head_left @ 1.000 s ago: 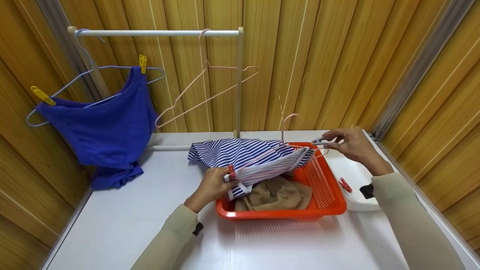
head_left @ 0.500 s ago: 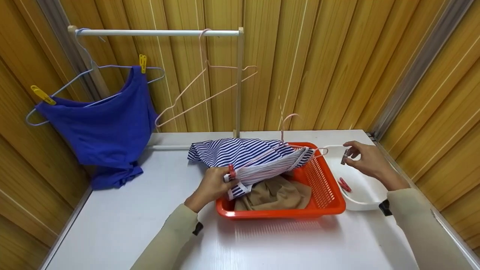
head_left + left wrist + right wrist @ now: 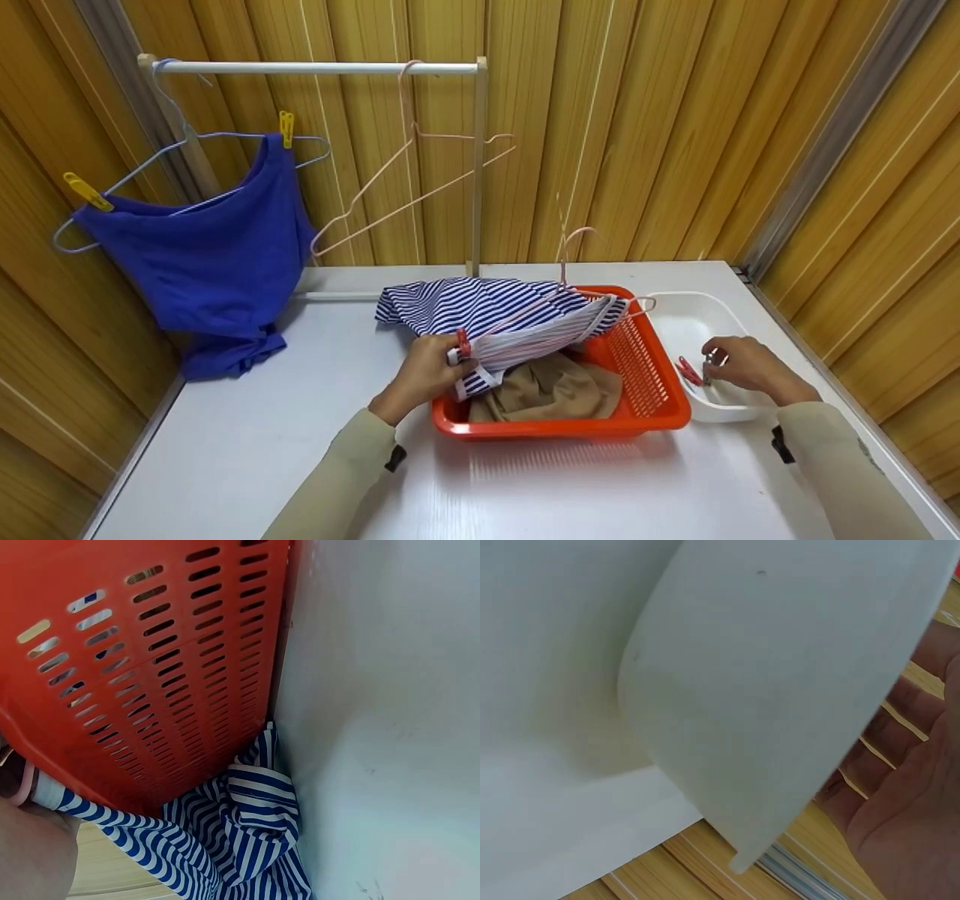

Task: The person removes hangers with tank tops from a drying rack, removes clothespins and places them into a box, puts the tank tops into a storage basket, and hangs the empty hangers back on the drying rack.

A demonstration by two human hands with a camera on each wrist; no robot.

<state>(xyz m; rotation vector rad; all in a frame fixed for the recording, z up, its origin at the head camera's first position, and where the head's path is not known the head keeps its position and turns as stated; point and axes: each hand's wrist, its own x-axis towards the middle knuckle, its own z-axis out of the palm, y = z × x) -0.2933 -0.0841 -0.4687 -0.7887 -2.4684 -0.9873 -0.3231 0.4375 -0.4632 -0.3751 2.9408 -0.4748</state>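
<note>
My left hand (image 3: 429,369) grips one end of the white waistband of a blue-and-white striped garment (image 3: 480,304), together with a pink wire hanger (image 3: 564,270). A red clothespin (image 3: 464,343) sits at that corner, by the fingertips. In the left wrist view, striped cloth (image 3: 262,817) hangs down beside the basket wall. On the right, my right hand (image 3: 750,366) is inside a white tray (image 3: 690,300), pinching a grey clothespin (image 3: 707,369) close to red clothespins (image 3: 688,370). The tray's wall hides the fingertips in the right wrist view.
A red basket (image 3: 562,429) holding brown cloth (image 3: 555,390) stands under the striped garment. Behind, a rack (image 3: 315,67) carries a bare pink hanger (image 3: 412,202) and a blue hanger with a blue garment (image 3: 217,255) held by yellow clothespins (image 3: 286,129). Wood-patterned walls enclose the table.
My right hand has moved from the hanger's right end, grey clothespin in its fingers, rightward and down into the white tray. The left hand and striped garment have stayed in place.
</note>
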